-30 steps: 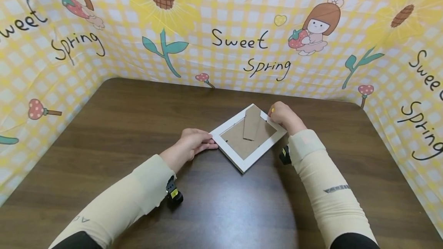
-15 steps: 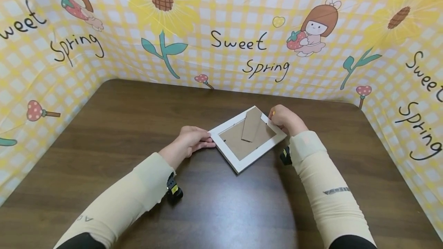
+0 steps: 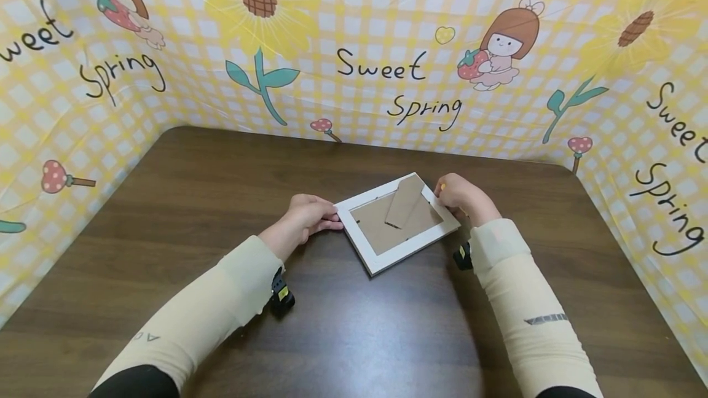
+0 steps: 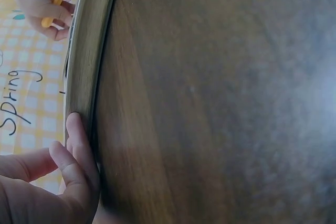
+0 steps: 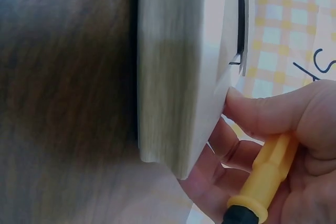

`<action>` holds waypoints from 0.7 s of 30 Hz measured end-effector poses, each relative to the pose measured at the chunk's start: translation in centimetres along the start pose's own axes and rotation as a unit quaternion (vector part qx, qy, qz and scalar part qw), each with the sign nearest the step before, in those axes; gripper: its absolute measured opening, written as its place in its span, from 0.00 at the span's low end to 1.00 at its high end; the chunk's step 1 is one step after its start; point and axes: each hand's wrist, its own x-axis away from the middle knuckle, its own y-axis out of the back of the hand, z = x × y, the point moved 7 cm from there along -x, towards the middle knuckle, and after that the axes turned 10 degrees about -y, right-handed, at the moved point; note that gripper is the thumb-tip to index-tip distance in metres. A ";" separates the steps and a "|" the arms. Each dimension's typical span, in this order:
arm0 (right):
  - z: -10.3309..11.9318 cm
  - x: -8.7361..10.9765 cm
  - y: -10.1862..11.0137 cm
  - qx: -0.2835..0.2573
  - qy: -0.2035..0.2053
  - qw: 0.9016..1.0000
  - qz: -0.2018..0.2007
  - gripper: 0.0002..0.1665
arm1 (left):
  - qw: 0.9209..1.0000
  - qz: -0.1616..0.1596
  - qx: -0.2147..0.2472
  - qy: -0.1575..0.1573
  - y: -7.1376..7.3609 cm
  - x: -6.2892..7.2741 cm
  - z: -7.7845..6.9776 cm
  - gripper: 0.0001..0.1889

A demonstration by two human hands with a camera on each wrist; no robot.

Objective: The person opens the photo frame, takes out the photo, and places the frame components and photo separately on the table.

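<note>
A white-bordered picture frame (image 3: 358, 239) lies back side up on the wooden table, its brown backing (image 3: 372, 226) and cardboard stand (image 3: 404, 202) showing. At its left corner my left hand (image 3: 306, 217) pinches the edge between thumb and fingers; in the left wrist view, fingertips rest along the frame's wooden side (image 4: 86, 61). My right hand (image 3: 463, 194) is at the right-hand short side, fingers at the edge. Against its palm it holds a yellow tool handle (image 5: 270, 169) with a black end, much like a screwdriver's; the working tip is hidden.
The dark wooden table (image 3: 221, 177) extends around the frame on all sides. A yellow checked cloth (image 3: 310, 94) printed with flowers and lettering stands behind the table and along both sides. Each wrist carries a small black camera (image 3: 282, 296).
The picture frame has turned clockwise on the table, its near corner swinging left and its far corner right. My right hand has shifted slightly right and nearer; my left stays at the left corner.
</note>
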 end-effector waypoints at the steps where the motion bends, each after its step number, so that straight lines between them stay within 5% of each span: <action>1: -0.1 0.1 0.0 -0.003 0.002 1.000 -0.002 0.11 | 1.000 0.002 -0.003 0.001 -0.1 -0.1 0.0 0.14; 21: -0.2 1.6 -0.2 0.054 0.027 0.996 -0.060 0.07 | 0.997 0.045 -0.071 -0.001 -0.2 -2.3 -1.5 0.17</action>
